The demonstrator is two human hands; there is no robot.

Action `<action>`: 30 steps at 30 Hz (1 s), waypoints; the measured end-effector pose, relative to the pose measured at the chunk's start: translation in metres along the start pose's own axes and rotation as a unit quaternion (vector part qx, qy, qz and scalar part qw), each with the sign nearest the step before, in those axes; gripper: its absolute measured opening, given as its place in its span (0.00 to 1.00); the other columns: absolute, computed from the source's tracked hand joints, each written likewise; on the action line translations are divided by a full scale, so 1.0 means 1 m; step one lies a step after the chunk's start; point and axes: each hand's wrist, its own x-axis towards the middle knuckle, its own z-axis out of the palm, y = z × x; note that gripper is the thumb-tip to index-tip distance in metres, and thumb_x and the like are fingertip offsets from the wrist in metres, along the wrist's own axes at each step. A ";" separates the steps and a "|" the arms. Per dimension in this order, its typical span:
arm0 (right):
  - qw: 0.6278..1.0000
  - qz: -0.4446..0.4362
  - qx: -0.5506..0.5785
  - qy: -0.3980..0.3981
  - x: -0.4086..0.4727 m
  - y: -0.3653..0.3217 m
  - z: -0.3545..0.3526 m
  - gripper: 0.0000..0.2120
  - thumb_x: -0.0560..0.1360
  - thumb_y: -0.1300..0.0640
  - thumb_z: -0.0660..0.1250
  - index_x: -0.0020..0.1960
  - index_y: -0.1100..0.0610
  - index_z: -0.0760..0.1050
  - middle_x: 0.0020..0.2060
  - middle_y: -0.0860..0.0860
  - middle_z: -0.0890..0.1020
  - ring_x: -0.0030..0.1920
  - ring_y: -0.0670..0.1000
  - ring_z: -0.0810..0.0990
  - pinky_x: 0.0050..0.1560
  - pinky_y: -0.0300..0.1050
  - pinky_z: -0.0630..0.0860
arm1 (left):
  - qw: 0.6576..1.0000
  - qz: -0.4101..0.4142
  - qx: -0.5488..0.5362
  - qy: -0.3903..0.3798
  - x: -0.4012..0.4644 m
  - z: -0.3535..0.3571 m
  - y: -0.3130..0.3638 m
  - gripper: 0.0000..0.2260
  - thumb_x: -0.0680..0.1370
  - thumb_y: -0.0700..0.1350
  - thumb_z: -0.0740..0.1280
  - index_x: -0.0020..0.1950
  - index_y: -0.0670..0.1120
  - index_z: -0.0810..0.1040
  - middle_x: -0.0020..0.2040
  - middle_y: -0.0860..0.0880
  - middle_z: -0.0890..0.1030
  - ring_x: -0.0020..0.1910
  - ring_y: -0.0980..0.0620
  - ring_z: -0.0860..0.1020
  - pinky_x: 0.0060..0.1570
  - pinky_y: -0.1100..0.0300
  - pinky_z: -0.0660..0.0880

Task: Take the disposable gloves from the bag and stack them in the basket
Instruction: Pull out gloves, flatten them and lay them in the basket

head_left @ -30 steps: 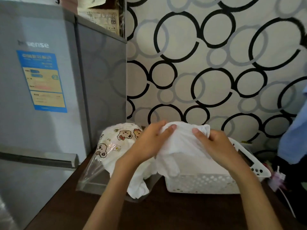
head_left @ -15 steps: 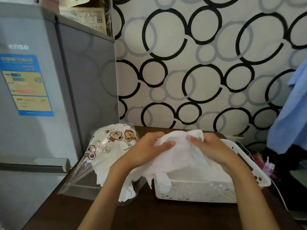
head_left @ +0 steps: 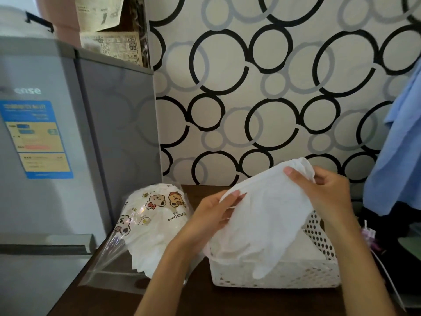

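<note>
Head-camera view of a person at a dark wooden table (head_left: 227,302), both bare hands raised over a white perforated basket (head_left: 296,275). The left hand (head_left: 209,215) pinches the near edge of a white disposable glove (head_left: 268,215) between thumb and curled fingers; the right hand (head_left: 328,192) grips the far upper edge of the same glove, with the thumb lying across the top of the material. The glove is thus held stretched between the two hands, above the basket and tilted, its higher end at the right hand; its lower fingers hang down in front of the basket's near wall. Inside the basket, beneath the held glove, white material is visible, though individual gloves cannot be told apart there. To the left of the basket, on the same table, lies a clear plastic bag (head_left: 150,226) printed with cartoon bears and the words "AFTERNOON TEA"; it is full of further white gloves, and some spill from its open end, which faces the person. The left forearm crosses in front of the bag's right side. A grey refrigerator (head_left: 59,201) bearing a blue label stands at the left edge of the table. Wallpaper (head_left: 273,87) patterned with black and grey rings covers the wall behind. A blue garment (head_left: 401,156) hangs at the right margin.
</note>
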 end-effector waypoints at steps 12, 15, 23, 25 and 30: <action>0.985 -0.091 -0.118 -0.092 0.005 -0.020 0.007 0.14 0.77 0.52 0.64 0.39 0.62 0.76 0.30 0.55 0.74 0.31 0.48 0.70 0.33 0.41 0.66 | 0.979 -0.054 -0.050 0.192 0.009 0.015 0.025 0.11 0.81 0.45 0.56 0.41 0.46 0.74 0.42 0.47 0.78 0.42 0.49 0.75 0.42 0.57 0.71; 0.983 -0.153 -0.077 -0.067 -0.008 -0.023 0.027 0.13 0.78 0.54 0.64 0.37 0.60 0.76 0.27 0.53 0.74 0.28 0.46 0.68 0.30 0.40 0.64 | 0.951 0.039 0.047 0.303 0.010 0.015 0.026 0.12 0.80 0.44 0.56 0.37 0.46 0.68 0.37 0.48 0.72 0.40 0.48 0.69 0.41 0.55 0.65; 0.994 -0.105 0.006 -0.029 -0.027 0.005 0.027 0.13 0.78 0.51 0.63 0.40 0.59 0.77 0.28 0.59 0.77 0.27 0.46 0.69 0.26 0.37 0.63 | 0.815 0.210 0.399 0.364 0.016 0.010 0.018 0.13 0.83 0.52 0.50 0.48 0.47 0.70 0.33 0.51 0.75 0.33 0.51 0.75 0.36 0.55 0.72; 0.993 -0.077 -0.076 -0.050 -0.024 0.028 0.016 0.12 0.78 0.51 0.63 0.39 0.56 0.76 0.27 0.53 0.77 0.26 0.44 0.70 0.27 0.34 0.63 | 0.800 0.135 0.521 0.264 0.032 0.006 0.005 0.15 0.83 0.53 0.50 0.53 0.47 0.73 0.41 0.48 0.80 0.41 0.45 0.80 0.45 0.50 0.76; 0.934 -0.009 -0.319 -0.162 0.007 0.070 -0.011 0.14 0.79 0.53 0.61 0.35 0.49 0.72 0.31 0.46 0.76 0.34 0.46 0.74 0.31 0.38 0.62 | 0.790 -0.011 0.612 0.026 0.070 0.007 -0.014 0.15 0.83 0.50 0.54 0.59 0.43 0.76 0.55 0.44 0.80 0.48 0.47 0.77 0.46 0.56 0.70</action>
